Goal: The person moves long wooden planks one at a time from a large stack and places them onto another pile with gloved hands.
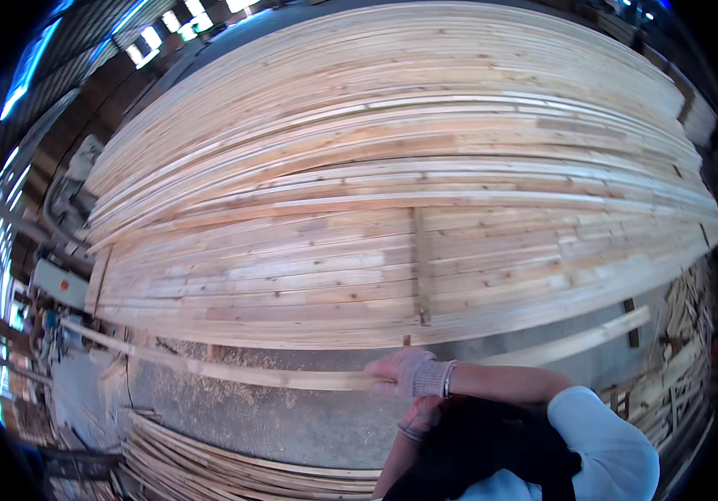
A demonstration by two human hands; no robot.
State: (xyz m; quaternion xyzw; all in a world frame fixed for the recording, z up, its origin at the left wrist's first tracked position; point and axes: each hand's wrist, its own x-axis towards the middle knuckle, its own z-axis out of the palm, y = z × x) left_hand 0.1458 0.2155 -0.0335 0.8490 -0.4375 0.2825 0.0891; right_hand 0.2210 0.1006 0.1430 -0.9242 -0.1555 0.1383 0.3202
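A long, pale wooden board point(284, 378) runs from the left side, under my hands, to the right. My right hand point(407, 373), in a pinkish-white knit glove, is closed on its middle. My left hand point(420, 415) is just below it, close to the board, with its fingers mostly hidden behind the right hand and a dark garment. Beyond the board rises a large stack of long wooden boards point(317, 259), laid in layers, with a thin upright strip point(420, 267) against its near face.
Several thin wooden strips point(217, 463) lie in a pile at the lower left. Sawdust point(242, 392) covers part of the concrete floor. A light-coloured machine box point(60, 285) with a red button stands at far left. Scrap wood point(680, 359) is heaped on the right.
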